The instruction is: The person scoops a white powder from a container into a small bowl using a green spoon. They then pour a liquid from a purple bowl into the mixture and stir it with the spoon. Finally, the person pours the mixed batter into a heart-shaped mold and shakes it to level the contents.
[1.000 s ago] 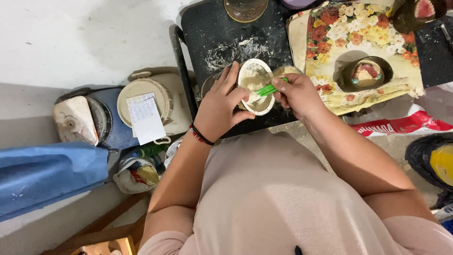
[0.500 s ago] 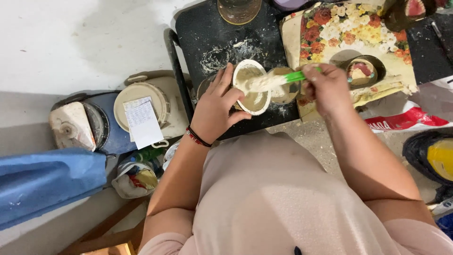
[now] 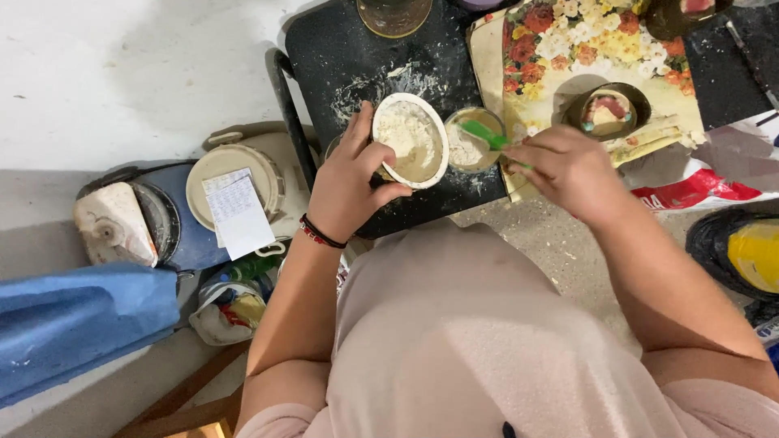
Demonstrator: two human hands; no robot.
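Observation:
My left hand grips a white bowl with pale powder and paste inside, tilted over a black board. My right hand holds a green spatula whose tip dips into a small round cup of white powder just right of the bowl. White powder is smeared on the board behind the bowl. A dark round mould with a pink and cream cast sits on a flowered tray beyond my right hand.
A cream lidded bucket with a paper slip on it stands at left, beside a blue container and a blue sheet. A glass vessel sits at the board's far edge. A black and yellow object lies at right.
My right hand drew the green spatula out of the white bowl and moved it right into the small powder cup. The left hand kept hold of the bowl.

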